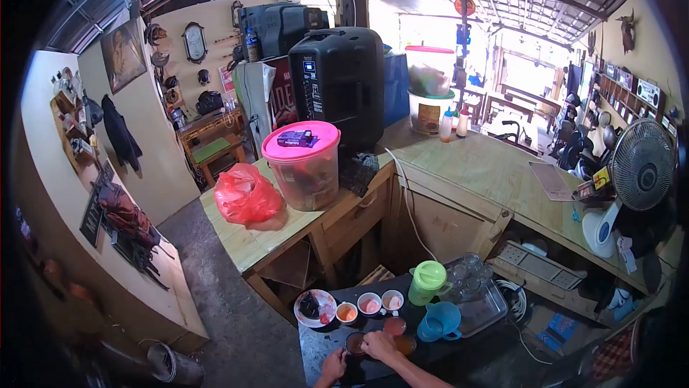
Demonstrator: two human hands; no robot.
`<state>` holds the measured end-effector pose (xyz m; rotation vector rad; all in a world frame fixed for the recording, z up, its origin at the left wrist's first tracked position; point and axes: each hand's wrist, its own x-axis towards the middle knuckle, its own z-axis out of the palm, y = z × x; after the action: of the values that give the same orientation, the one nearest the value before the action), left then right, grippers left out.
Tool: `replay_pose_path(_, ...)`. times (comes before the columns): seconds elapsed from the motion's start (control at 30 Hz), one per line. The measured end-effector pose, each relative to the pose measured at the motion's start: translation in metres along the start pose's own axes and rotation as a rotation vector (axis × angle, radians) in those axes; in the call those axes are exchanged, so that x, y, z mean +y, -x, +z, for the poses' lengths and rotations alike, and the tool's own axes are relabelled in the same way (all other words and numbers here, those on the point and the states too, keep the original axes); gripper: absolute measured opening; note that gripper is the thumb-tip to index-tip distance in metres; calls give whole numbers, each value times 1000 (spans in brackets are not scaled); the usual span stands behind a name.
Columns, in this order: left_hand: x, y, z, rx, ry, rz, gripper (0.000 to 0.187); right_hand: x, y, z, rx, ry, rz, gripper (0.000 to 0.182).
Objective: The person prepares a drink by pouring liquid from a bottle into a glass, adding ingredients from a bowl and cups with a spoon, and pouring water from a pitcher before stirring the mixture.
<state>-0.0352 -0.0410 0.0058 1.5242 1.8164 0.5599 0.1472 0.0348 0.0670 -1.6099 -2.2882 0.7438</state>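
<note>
My left hand is closed at the near left side of a cup of brown drink, apparently gripping its handle. Fingers curled together, my right hand is over the right side of the same cup; whatever it pinches is hidden. Just beyond are a glass of pink drink and, partly behind my right wrist, a glass of orange drink. A cup with orange contents and two white cups, one with pink contents, stand in a row. A plate holds something dark and pink pieces.
Right of the cups stand a blue jug and a green lidded pitcher. A metal tray carries several glasses. The wooden counter holds a pink-lidded tub, a red plastic bag, a black speaker and a fan.
</note>
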Motion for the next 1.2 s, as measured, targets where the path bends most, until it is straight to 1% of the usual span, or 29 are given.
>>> replay_pose_path(0.1,-8,-1,4,27,18,49,22,-3,3,3,-217,-113,-113,26)
replay_pose_path(0.2,-8,-2,4,32,9,93,21,-16,8,-2,-55,-230,-39,24)
replay_pose_path(0.3,3,3,-1,43,-7,45,21,-13,5,-9,115,-31,8,23)
replay_pose_path(0.33,3,3,-3,43,1,47,21,-9,2,-8,126,27,14,23)
replay_pose_path(0.43,5,5,-3,36,16,42,21,-1,6,-6,-60,54,-43,23)
replay_pose_path(0.47,7,5,-4,35,14,36,21,2,5,1,-155,0,-100,23)
replay_pose_path(0.57,-3,2,4,51,28,65,22,-14,7,-6,-145,-152,-23,24)
replay_pose_path(0.6,-3,2,4,46,37,57,22,-14,9,-2,4,-211,-30,25)
replay_pose_path(0.7,-1,2,3,31,31,27,23,-7,3,-1,162,21,13,25)
replay_pose_path(0.73,1,2,1,24,15,24,23,-6,5,-5,143,9,-9,25)
replay_pose_path(0.83,2,-1,0,8,2,22,23,-5,10,-4,-11,17,-26,24)
replay_pose_path(0.87,1,-2,0,0,1,15,22,-4,12,-1,-80,-35,-92,25)
replay_pose_path(0.9,-1,-2,2,-10,-1,8,22,-7,14,0,-88,-88,-80,25)
replay_pose_path(0.93,0,-1,4,43,-24,30,21,-11,13,-2,-93,-142,-70,25)
replay_pose_path(0.97,-1,-1,4,27,-15,30,22,-14,14,-5,-100,-197,-59,25)
replay_pose_path(1.0,-1,-3,2,14,-6,29,22,-14,15,-7,14,-153,-151,25)
replay_pose_path(1.13,-1,-3,1,-1,-31,24,22,-8,11,-8,178,49,-110,26)
replay_pose_path(1.2,0,-2,1,-4,-28,27,22,-7,13,-8,106,87,-86,26)
